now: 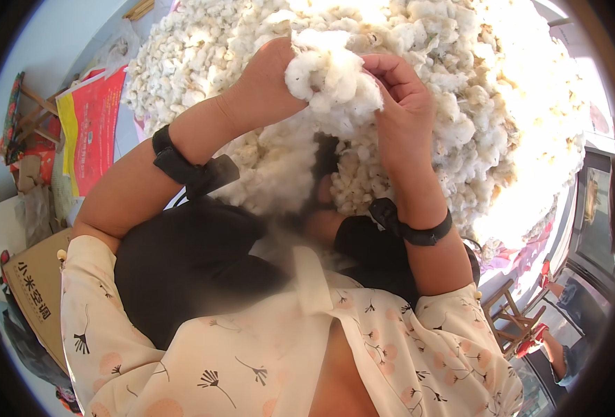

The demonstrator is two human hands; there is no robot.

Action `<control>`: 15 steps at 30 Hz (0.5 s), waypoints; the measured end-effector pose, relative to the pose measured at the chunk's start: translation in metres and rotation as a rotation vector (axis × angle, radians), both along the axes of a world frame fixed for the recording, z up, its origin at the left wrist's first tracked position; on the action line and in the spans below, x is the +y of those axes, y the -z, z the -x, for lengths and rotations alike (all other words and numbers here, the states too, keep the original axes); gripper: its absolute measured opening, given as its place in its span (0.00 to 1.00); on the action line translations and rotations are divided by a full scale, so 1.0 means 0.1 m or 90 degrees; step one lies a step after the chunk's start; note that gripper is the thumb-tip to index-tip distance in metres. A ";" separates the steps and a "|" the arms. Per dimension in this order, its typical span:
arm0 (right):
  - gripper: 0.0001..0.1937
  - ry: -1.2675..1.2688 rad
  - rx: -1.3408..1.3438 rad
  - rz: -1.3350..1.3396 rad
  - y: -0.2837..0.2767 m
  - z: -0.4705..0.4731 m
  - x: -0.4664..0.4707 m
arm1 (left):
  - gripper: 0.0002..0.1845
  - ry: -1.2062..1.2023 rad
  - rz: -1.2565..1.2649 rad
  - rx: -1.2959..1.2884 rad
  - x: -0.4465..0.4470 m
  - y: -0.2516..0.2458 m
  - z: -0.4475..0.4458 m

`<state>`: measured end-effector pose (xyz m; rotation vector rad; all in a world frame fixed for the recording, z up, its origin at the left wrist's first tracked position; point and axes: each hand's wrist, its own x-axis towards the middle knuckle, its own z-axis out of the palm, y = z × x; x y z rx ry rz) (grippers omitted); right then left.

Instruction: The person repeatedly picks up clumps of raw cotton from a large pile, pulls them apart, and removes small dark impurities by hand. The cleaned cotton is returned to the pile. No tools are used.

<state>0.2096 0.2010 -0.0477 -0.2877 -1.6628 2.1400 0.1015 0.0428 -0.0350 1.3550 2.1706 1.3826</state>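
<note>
A fluffy clump of raw cotton (328, 78) is held up between my two hands, above a large heap of raw cotton (474, 94). My left hand (268, 78) grips the clump from the picture's left, its fingers hidden behind the cotton. On the other side, my right hand (404, 86) has its fingers curled and pinches the clump's edge. Black straps with small devices are round both wrists. Below the hands, more loose cotton (276, 167) lies against my dark-clothed legs.
To the left are a red and yellow printed sack (93, 130), a cardboard box (39, 297) with writing and a folding stool (39, 112). At the lower right stands a wooden stool (510, 315), beside another person's legs and red shoes (532, 340).
</note>
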 end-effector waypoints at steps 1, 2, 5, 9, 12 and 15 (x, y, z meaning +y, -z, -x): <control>0.03 0.009 -0.044 -0.042 0.00 0.00 0.00 | 0.13 -0.014 -0.022 0.007 0.00 0.01 0.01; 0.03 0.003 -0.068 -0.091 0.01 0.00 -0.01 | 0.12 -0.018 -0.016 -0.023 0.00 0.01 0.01; 0.02 0.000 -0.087 -0.247 0.04 -0.04 0.01 | 0.11 -0.021 -0.041 -0.091 0.01 0.03 -0.01; 0.03 0.017 -0.097 -0.320 0.03 -0.07 0.05 | 0.11 -0.026 -0.056 -0.170 0.02 0.08 -0.09; 0.03 0.032 -0.110 -0.385 0.00 -0.08 0.02 | 0.11 -0.022 -0.030 -0.207 0.01 0.10 -0.09; 0.04 -0.006 -0.006 -0.518 -0.01 -0.08 -0.04 | 0.12 0.033 -0.026 -0.250 -0.01 0.09 -0.03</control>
